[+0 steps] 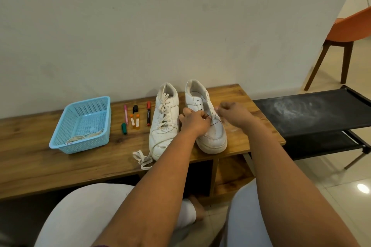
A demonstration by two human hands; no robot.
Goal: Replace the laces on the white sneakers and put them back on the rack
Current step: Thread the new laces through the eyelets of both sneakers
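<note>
Two white sneakers stand side by side on the wooden bench [236,94], toes toward the person, heels toward the wall. The right sneaker [208,126] shows bare eyelets up its far half; a thin lace [215,114] crosses low on its throat. Left hand [195,119] rests on this sneaker's inner side, fingers curled, pinching the lace at the lower eyelets. Right hand [233,113] hovers at the outer side, fingers curled, pinching what looks like the other lace end; the exact grip is blurred.

The left sneaker [163,126] stands just beside it, laced loosely in a criss-cross, its loose lace ends [143,159] trailing off the toe onto the bench near the front edge.

Left of the sneakers: a red marker [148,113], two small orange-capped vials [135,121], a black cap [135,108], a pink pen [125,114], a green cap [124,128]. Further left, a light blue plastic basket [60,140] with coiled off-white laces [84,136] in its near corner.

Right of the bench, a black fabric shoe rack [313,114], top tier dusted white. Orange chair [349,28] beyond. Person's knees in white at the bottom.
</note>
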